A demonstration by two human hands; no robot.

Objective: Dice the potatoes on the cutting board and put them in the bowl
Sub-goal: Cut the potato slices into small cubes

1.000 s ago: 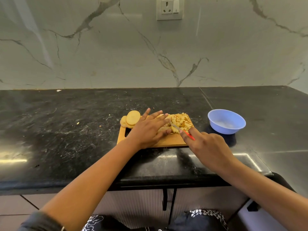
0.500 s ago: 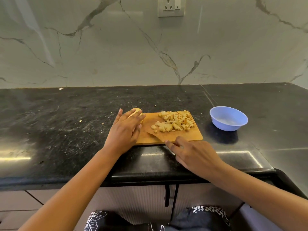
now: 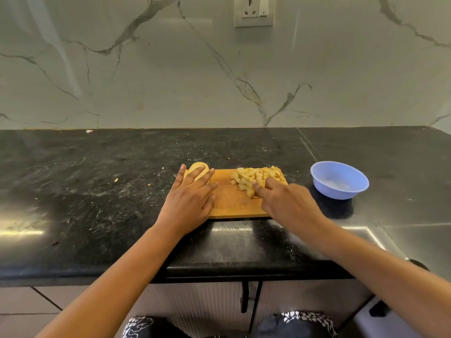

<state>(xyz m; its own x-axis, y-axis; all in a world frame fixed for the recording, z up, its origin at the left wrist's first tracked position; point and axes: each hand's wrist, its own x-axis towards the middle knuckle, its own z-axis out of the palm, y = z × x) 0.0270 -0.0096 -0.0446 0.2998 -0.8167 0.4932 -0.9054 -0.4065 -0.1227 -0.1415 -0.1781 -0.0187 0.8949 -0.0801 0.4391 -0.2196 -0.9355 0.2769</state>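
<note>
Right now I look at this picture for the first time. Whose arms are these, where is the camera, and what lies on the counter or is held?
No machine here: both arms belong to a person who wears a camera on the head, so you look forward and down as they do. On the black counter lies a wooden board. The left hand rests flat on its left end, fingers over potato slices. On its right part is a heap of dice; the right hand is at the heap's near edge, and I cannot tell whether it holds anything. Right of the board stands a blue bowl with no dice in it.
</note>
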